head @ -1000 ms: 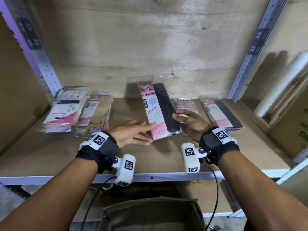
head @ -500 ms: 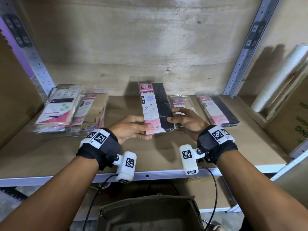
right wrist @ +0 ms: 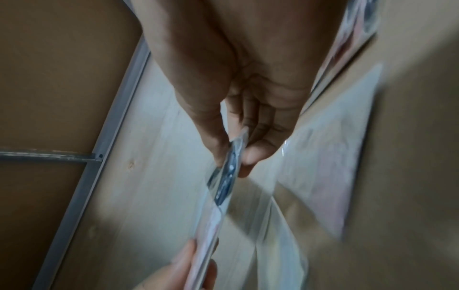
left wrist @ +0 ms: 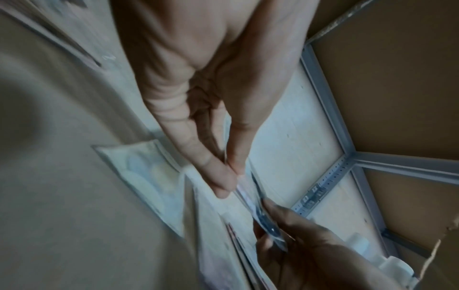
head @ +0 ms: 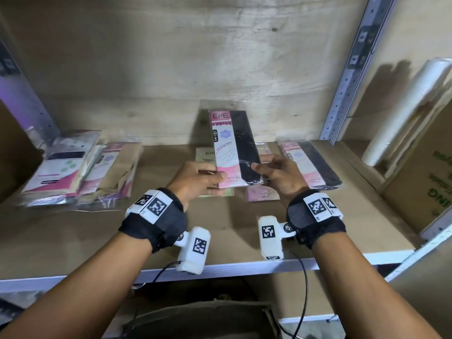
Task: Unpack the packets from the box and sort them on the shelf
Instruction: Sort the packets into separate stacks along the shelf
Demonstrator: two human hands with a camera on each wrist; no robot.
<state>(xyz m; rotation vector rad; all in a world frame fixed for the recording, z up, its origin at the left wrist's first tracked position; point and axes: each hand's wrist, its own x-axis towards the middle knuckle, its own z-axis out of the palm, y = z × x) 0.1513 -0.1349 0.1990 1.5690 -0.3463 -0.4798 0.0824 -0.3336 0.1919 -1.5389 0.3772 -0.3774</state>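
Both hands have closed in on the pink-and-black plastic-wrapped stocking packet (head: 234,149) since a second ago, when the left hand (head: 195,181) lay spread beside it — now its thumb and fingers pinch the lower left edge, while the right hand (head: 277,174) pinches the lower right edge, thumb on the black half. That packet stands nearly upright, lifted above the brown wooden shelf board (head: 73,236), and a flat greenish packet (head: 205,155) has come into view on the board behind the left hand.

Further flat packets lie on the board: a loose blurred heap of pink-and-white packets (head: 73,170) at the left, a pink-and-black packet (head: 310,165) at the right, a small pale pink one (head: 261,193) below the right hand. Pale rough plywood (head: 195,57) forms the back wall — a grey perforated metal upright (head: 347,77) rises at the right, with a white roll (head: 408,113) leaning beyond it and a brown cardboard carton with green print (head: 425,192) beside that. Below the shelf's white front edge (head: 244,267) sits an open brown box (head: 203,321)
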